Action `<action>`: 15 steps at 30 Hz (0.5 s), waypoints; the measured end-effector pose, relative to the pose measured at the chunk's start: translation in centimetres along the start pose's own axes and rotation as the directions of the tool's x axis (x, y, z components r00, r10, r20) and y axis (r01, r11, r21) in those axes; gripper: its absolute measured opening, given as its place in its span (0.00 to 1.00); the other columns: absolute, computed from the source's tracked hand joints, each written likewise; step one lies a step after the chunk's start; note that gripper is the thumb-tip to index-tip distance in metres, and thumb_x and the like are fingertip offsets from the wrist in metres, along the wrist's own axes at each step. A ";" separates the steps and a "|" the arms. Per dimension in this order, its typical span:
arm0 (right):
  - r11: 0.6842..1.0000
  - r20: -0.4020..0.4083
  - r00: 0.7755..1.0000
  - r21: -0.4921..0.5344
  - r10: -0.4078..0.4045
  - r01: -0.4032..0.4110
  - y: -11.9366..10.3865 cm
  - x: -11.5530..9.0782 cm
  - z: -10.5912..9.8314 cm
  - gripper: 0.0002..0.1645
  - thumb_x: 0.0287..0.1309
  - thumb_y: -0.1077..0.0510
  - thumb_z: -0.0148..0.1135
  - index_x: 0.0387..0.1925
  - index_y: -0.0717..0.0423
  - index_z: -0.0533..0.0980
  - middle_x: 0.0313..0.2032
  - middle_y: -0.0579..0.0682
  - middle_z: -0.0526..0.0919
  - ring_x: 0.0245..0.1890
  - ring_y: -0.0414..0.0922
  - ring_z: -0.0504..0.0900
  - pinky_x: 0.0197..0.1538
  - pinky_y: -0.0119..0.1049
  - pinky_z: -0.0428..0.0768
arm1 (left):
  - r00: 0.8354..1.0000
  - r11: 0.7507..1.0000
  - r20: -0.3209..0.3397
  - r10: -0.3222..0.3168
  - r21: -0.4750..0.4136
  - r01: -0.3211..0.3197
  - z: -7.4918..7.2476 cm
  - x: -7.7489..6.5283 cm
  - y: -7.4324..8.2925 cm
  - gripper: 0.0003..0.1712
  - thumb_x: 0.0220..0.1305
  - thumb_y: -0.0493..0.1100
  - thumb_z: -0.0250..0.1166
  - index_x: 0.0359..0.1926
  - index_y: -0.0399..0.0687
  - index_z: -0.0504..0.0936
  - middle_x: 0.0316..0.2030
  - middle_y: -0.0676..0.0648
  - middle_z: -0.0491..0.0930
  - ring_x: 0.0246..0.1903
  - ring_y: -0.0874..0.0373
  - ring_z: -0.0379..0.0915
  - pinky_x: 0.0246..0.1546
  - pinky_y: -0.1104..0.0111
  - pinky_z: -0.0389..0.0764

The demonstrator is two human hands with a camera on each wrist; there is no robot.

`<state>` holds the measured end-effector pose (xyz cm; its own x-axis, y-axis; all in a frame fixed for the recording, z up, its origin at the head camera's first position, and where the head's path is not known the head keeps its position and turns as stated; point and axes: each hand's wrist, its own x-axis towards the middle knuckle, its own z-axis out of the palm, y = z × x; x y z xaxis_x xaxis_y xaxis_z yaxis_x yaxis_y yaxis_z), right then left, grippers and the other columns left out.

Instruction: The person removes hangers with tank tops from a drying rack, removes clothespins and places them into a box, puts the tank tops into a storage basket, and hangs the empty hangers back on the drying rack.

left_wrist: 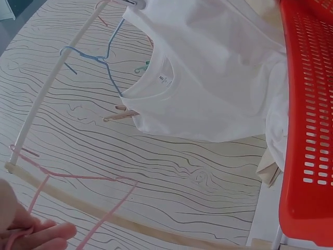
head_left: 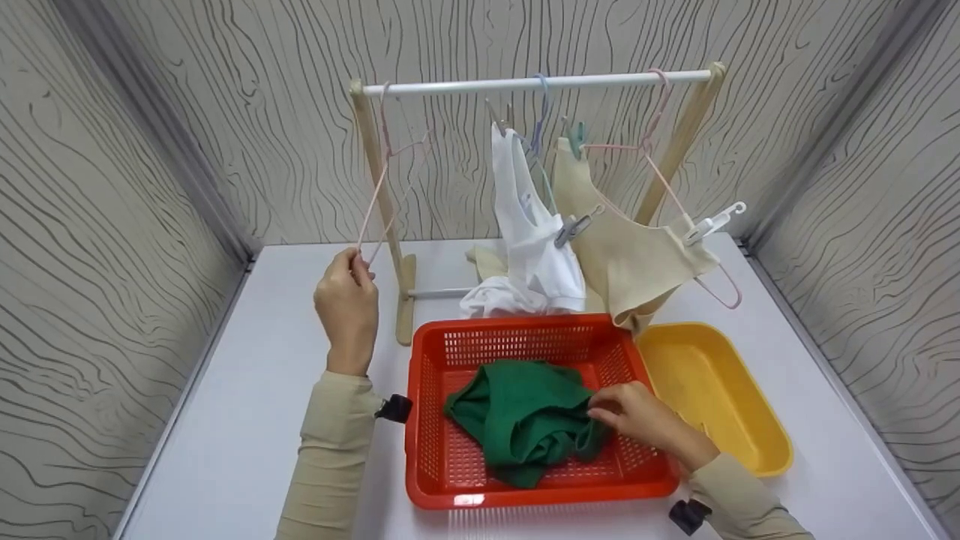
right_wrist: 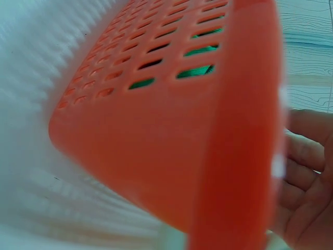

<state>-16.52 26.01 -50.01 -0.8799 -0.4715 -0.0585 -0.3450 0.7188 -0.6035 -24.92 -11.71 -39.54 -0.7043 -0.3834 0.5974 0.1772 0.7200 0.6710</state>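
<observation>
My left hand point(head_left: 349, 296) grips the end of a pink hanger point(head_left: 373, 199) whose hook sits on the rail's left end. In the left wrist view, the fingers point(left_wrist: 49, 232) curl about its wire. A crumpled green garment point(head_left: 525, 412) lies in the red basket point(head_left: 544, 496). My right hand point(head_left: 637, 412) is over the basket's right side, fingertips right at the garment's edge, with a gap between thumb and forefinger. In the right wrist view, the basket rim partly hides the loosely bent fingers point(right_wrist: 304, 151).
A white rail point(head_left: 465, 86) on wooden posts carries a white shirt point(left_wrist: 208, 78) on a blue hanger and a beige garment point(head_left: 622, 240) on another pink hanger, both with clothespins. A yellow tray point(head_left: 772, 420) stands right of the basket. White cloth point(head_left: 499, 296) lies behind it.
</observation>
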 end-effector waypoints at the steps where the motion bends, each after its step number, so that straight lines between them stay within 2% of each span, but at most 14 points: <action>1: 1.000 -0.006 1.000 -0.003 0.004 -0.004 -0.1 0.0 -0.1 0.13 0.62 0.55 0.62 0.41 0.60 0.83 0.36 0.52 0.88 0.33 0.40 0.82 0.41 0.38 0.87 | 1.000 1.000 -0.001 0.000 0.007 0.000 0.0 0.0 0.0 0.11 0.68 0.34 0.56 0.43 0.30 0.82 0.34 0.35 0.86 0.31 0.46 0.86 0.35 0.57 0.86; 4: 1.000 -0.035 0.999 -0.003 0.027 -0.027 -0.5 0.0 -0.3 0.13 0.61 0.55 0.62 0.42 0.59 0.83 0.37 0.52 0.88 0.33 0.40 0.82 0.41 0.36 0.87 | 1.000 1.000 -0.009 0.008 0.023 -0.007 -0.2 -0.1 0.0 0.10 0.66 0.33 0.58 0.43 0.31 0.82 0.35 0.35 0.86 0.33 0.45 0.86 0.36 0.57 0.86; 8: 0.999 -0.115 0.992 -0.022 0.041 -0.044 -1.1 0.0 -0.6 0.12 0.60 0.55 0.63 0.42 0.58 0.83 0.37 0.50 0.88 0.34 0.39 0.82 0.42 0.36 0.87 | 1.000 0.999 -0.016 0.020 0.028 -0.019 -0.3 -0.4 -0.2 0.10 0.64 0.31 0.59 0.45 0.32 0.81 0.36 0.35 0.86 0.34 0.45 0.86 0.37 0.57 0.86; 15: 0.998 -0.242 0.970 -0.066 -0.003 -0.013 -2.1 0.3 -1.1 0.09 0.58 0.58 0.65 0.40 0.55 0.83 0.36 0.50 0.88 0.34 0.41 0.83 0.41 0.37 0.87 | 0.999 0.999 -0.017 0.037 0.030 -0.037 -0.5 -0.9 -0.6 0.12 0.64 0.29 0.57 0.48 0.32 0.79 0.40 0.35 0.84 0.41 0.44 0.84 0.42 0.57 0.85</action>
<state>-16.45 24.89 -47.93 -0.9317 -0.3361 0.1379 -0.3544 0.7571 -0.5488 -24.04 -12.08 -40.30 -0.6855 -0.3658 0.6295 0.1822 0.7509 0.6348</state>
